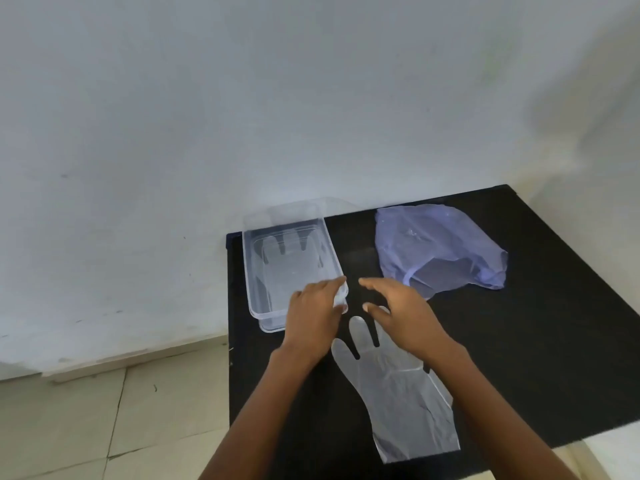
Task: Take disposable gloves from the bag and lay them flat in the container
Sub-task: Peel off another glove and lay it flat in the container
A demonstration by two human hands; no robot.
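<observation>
Flat see-through plastic glove (398,393) lying under the right hand (405,317), both hands spread and holding nothing, left hand (315,317) touching the clear rectangular container (252,271), crumpled purple bag (440,247) beyond, so probably pinching up this glove next.

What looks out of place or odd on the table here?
One clear glove lies flat on the black table, outside the container, which already holds a glove. Nothing looks spilled or damaged. The bag lies crumpled at the back.
</observation>
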